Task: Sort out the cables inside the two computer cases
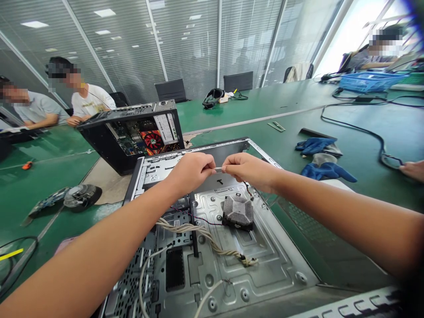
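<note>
Over the far end of an open metal computer case (281,251), my left hand (194,171) and my right hand (247,170) face each other, fingers closed in a pinch. A short, thin, whitish piece (218,169) runs between the fingertips, one end in each hand. Its kind is too small to tell. Below them, a heatsink (237,211) with a thin wire lies on the bare case floor. A twisted bundle of beige cables (212,240) crosses the case, ending in a loose tip. Two grey cable lengths (212,296) curve near the front.
Behind the case stands a black computer tower (132,132) with a red fan. Blue work gloves (319,154) lie at the right, near a black cable (364,128) and another person's hand (412,170). A blue basket (371,81) is farther back. Loose parts (81,196) sit at the left.
</note>
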Motion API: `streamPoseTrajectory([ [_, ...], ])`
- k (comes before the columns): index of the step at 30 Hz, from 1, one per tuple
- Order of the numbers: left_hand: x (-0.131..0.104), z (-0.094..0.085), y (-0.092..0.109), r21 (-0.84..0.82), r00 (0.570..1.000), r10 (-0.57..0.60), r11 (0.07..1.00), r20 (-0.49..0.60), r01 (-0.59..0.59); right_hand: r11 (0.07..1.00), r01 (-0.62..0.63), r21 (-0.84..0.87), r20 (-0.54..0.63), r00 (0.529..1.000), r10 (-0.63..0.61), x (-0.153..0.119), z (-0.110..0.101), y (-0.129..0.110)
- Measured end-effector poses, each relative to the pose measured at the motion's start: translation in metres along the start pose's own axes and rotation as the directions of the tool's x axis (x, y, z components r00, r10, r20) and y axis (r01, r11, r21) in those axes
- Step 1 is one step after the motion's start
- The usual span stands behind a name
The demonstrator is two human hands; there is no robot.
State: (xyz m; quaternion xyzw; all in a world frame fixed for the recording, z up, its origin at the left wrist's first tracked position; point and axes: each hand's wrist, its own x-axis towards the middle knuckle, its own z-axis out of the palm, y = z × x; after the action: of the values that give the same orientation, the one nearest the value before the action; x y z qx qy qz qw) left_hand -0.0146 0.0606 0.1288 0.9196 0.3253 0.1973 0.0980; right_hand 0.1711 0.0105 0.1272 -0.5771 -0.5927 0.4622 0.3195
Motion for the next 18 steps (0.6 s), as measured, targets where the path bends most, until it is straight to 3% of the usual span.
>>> streamPoseTrajectory([
  [6, -0.001, -0.0016, -0.0051, 0.048, 0.998, 0.038, 0.998, -0.043, -0.036, 0.977, -0.094, 0.192, 0.07, 0.994, 0.082, 0.0, -0.0009, -0.0016],
  [10, -0.0021, -0.0024, -0.006, 0.031, 0.998, 0.056, 0.998, 0.007, -0.056, 0.982, -0.115, 0.152, 0.143, 0.985, 0.093, -0.002, -0.0021, -0.0012],
  [18, -0.0025, -0.002, -0.0049, 0.063, 0.994, 0.109, 0.992, 0.027, -0.111, 1.0, -0.003, -0.012, 0.072, 0.997, 0.003, 0.0014, -0.0038, 0.0052],
])
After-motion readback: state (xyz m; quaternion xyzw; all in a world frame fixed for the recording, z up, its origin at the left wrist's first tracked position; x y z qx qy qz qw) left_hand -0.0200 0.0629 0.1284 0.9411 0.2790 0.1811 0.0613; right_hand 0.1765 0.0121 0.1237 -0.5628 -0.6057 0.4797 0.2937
